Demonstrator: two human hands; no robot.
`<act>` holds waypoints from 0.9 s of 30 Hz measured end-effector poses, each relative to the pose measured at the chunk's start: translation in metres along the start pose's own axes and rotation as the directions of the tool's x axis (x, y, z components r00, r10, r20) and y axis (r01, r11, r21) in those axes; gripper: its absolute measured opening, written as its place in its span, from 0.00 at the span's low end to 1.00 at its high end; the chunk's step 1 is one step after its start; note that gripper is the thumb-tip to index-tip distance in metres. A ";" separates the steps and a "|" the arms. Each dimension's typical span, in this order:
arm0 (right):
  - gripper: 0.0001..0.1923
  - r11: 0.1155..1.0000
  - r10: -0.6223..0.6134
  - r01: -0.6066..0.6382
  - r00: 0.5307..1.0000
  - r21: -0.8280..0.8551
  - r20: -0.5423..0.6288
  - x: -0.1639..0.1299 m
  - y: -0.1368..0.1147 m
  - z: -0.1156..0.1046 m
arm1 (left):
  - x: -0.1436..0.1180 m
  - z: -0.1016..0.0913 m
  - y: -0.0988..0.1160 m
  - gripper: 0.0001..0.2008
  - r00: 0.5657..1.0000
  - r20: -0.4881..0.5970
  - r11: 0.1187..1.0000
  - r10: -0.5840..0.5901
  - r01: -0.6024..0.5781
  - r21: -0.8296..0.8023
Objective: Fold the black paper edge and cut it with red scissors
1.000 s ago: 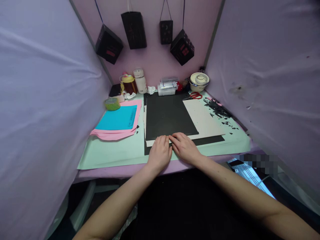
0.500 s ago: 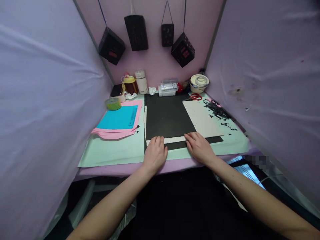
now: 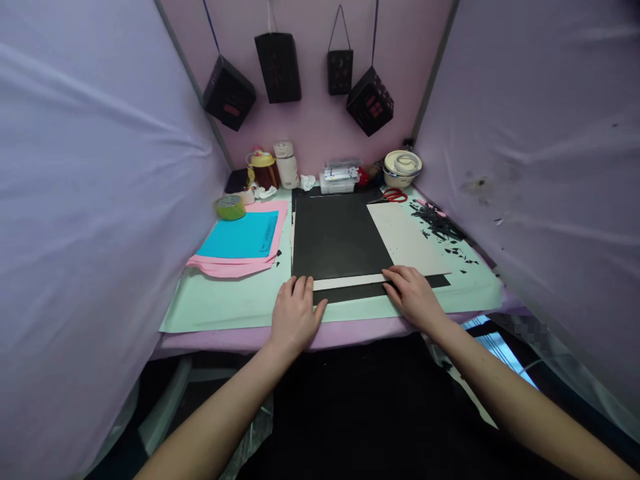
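A pale green worktop (image 3: 225, 307) carries a large black paper sheet (image 3: 337, 237) at its middle, over a white card (image 3: 407, 243). Pink and blue papers (image 3: 240, 243) lie left, black scraps (image 3: 435, 223) right. The left hand (image 3: 294, 317) and right hand (image 3: 414, 295) lie flat, ungripping, on the sheet's near edge.

Left hand (image 3: 295, 313) covers the black sheet's (image 3: 340, 237) near-left corner. Both forearms cut off at the bottom edge. Blurred patch at lower right. Clutter at the back wall too small to identify.
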State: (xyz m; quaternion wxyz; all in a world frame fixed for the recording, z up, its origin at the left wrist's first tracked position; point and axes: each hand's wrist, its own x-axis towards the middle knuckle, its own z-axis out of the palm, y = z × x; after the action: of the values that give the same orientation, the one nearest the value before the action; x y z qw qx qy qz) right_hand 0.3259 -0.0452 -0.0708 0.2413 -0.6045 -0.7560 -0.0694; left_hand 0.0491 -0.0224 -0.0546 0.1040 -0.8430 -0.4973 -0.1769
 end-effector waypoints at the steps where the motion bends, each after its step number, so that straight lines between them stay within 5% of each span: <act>1: 0.17 1.000 -0.010 0.010 1.000 0.021 -0.004 0.000 0.001 0.000 | -0.002 0.000 -0.001 0.25 1.000 -0.008 1.000 -0.008 0.008 -0.005; 12: 0.16 0.997 -0.030 0.030 0.999 0.068 -0.013 0.003 0.004 -0.004 | -0.010 -0.002 0.001 0.24 0.996 -0.011 0.996 -0.086 0.087 0.013; 17: 0.16 0.998 -0.040 0.039 0.999 0.043 0.009 0.017 0.016 -0.014 | -0.001 0.003 0.008 0.24 1.000 -0.020 0.999 0.016 -0.017 -0.037; 23: 0.17 0.999 0.038 -0.042 0.992 -0.028 -0.122 0.112 0.078 -0.026 | 0.019 0.008 0.020 0.28 0.990 -0.081 0.990 0.117 -0.123 -0.072; 27: 0.18 0.945 0.191 -0.145 0.972 -0.295 0.134 0.197 0.133 -0.011 | 0.029 0.020 0.025 0.31 0.964 0.045 0.957 0.261 -0.252 -0.140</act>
State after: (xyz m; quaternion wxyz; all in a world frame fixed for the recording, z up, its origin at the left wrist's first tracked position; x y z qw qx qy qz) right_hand 0.4245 0.1583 0.0026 0.0959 -0.6987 -0.7008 -0.1070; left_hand 0.0881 -0.0041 -0.0611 0.0538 -0.9106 -0.3737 -0.1680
